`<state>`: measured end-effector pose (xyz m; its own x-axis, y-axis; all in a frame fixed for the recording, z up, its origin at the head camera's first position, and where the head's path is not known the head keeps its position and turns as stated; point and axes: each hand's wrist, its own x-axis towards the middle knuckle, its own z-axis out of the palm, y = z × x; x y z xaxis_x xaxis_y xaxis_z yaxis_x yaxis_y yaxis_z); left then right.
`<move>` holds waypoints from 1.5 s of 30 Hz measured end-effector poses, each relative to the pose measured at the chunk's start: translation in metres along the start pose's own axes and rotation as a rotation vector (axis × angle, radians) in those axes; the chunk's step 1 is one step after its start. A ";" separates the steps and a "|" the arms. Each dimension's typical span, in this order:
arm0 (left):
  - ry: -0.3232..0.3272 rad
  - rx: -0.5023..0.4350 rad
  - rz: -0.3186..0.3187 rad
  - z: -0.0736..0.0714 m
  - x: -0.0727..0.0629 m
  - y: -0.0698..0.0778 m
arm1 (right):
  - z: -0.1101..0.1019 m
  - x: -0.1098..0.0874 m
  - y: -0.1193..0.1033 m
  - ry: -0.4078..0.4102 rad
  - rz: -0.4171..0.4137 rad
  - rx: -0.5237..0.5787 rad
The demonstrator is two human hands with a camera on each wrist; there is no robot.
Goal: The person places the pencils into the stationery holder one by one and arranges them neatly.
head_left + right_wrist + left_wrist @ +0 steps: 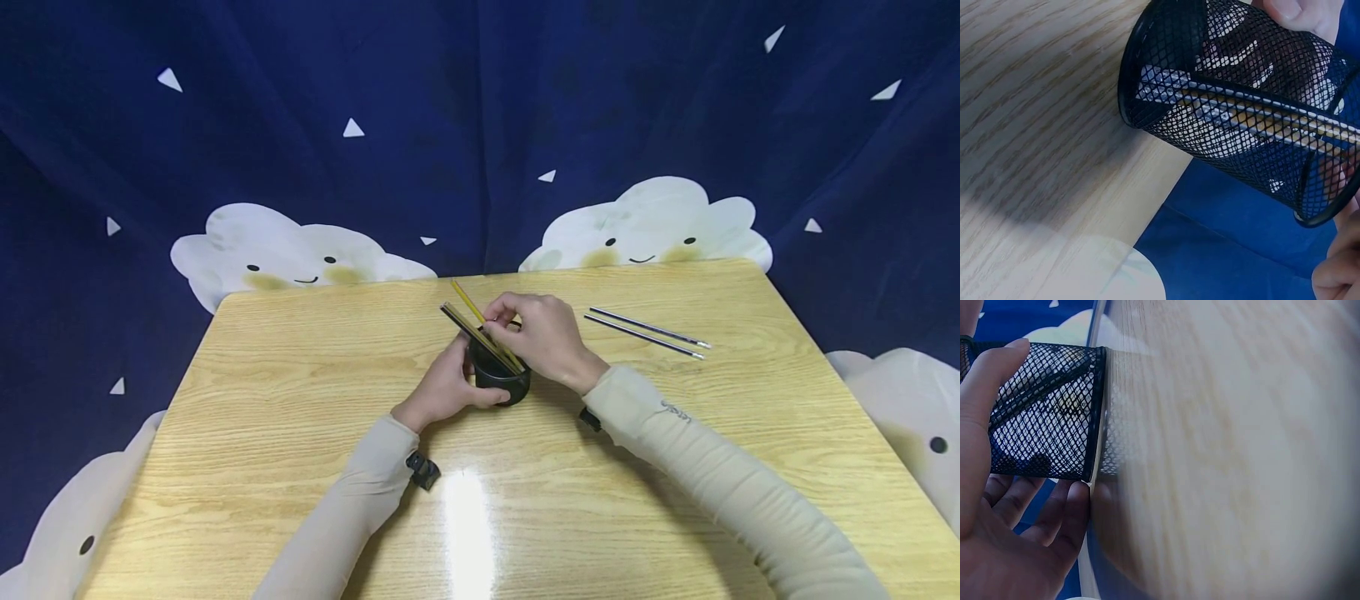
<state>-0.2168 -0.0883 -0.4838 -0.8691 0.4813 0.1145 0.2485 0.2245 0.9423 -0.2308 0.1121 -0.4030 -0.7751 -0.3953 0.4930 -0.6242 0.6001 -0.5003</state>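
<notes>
A black mesh pencil cup (504, 388) stands on the table, and my left hand (441, 387) grips it from the left. In the left wrist view the thumb lies over the mesh (1047, 419) with the fingers beneath. My right hand (549, 335) is at the cup's mouth, pinching a yellow pencil (467, 300) that slants up and left. Beside it a dark-striped pencil (459, 317) leans out over the rim. Through the mesh, the right wrist view shows pencils (1254, 115) inside the cup; their exact number is unclear.
Two dark pencils (645, 336) with white ends lie side by side on the wooden table (300, 400), right of the cup. Behind the table's far edge hangs a dark blue curtain (480, 125) with clouds and white triangles.
</notes>
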 end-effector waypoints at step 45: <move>-0.008 0.011 -0.014 0.000 -0.001 0.004 | 0.008 -0.001 0.002 -0.048 0.006 -0.088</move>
<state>-0.2146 -0.0882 -0.4804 -0.8690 0.4849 0.0989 0.2412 0.2405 0.9402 -0.2315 0.1083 -0.4100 -0.7841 -0.4226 0.4545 -0.6099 0.6604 -0.4381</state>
